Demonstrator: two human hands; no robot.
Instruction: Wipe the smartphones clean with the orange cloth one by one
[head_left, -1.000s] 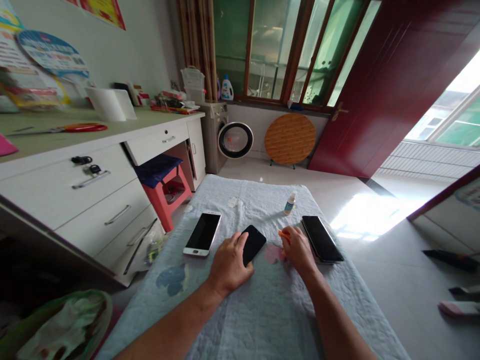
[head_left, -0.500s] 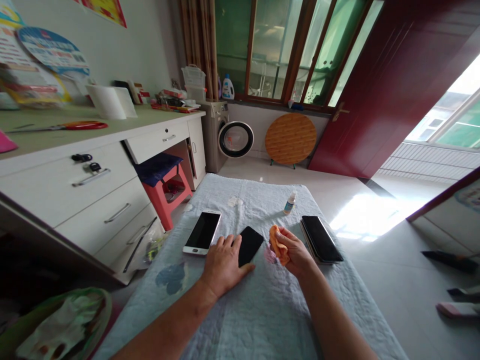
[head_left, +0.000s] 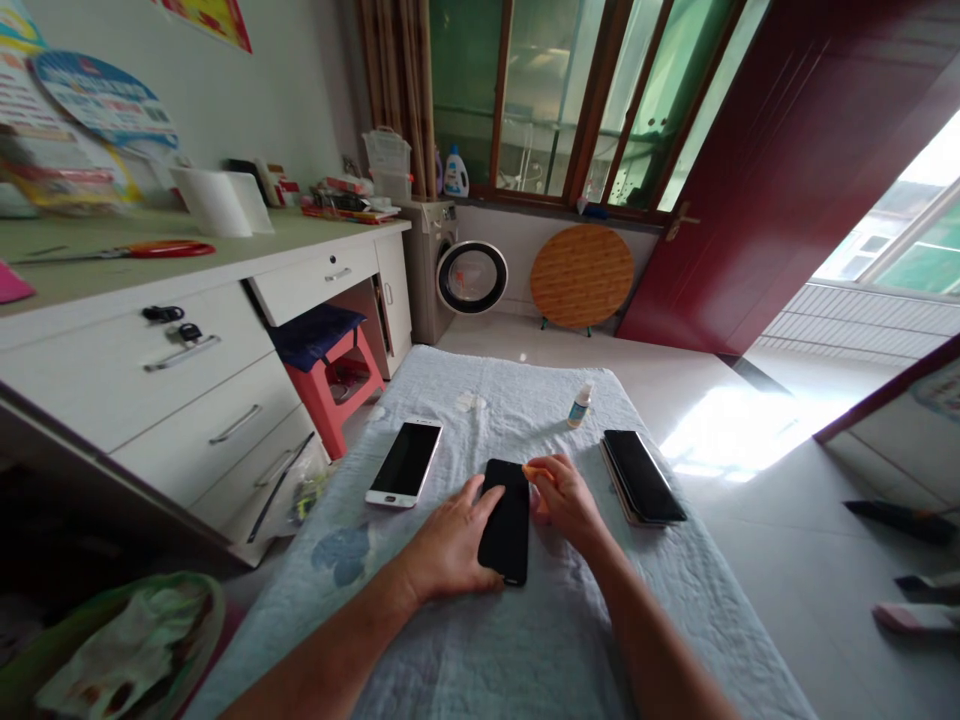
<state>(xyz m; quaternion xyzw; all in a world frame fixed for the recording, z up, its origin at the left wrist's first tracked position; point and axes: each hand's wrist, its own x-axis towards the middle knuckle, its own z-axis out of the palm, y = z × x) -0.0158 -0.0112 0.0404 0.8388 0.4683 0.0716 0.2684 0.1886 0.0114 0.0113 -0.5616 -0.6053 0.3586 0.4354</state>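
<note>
A black phone (head_left: 508, 535) lies face up on the light blue quilted cloth in front of me. My left hand (head_left: 450, 540) grips it from the left, thumb at the lower end and fingers over the left edge. Pinched in my right hand (head_left: 570, 503) is an orange cloth (head_left: 534, 473), mostly hidden by the fingers, at the phone's upper right edge. To the left rests a white phone (head_left: 406, 462) with a dark screen. On the right, another black phone (head_left: 645, 477) sits on top of a flat, light-edged item. A small spray bottle (head_left: 579, 408) stands farther back.
The quilted cloth (head_left: 495, 390) covers the surface under my hands. A white desk (head_left: 180, 400) and a red stool (head_left: 341, 385) are on the left. Beyond are a washing machine (head_left: 433, 280) with its door open and a round wooden tabletop (head_left: 582, 277).
The black phone has turned from tilted to nearly straight, and my left hand has shifted its hold to the left edge. My right hand has brought the orange cloth left to the phone.
</note>
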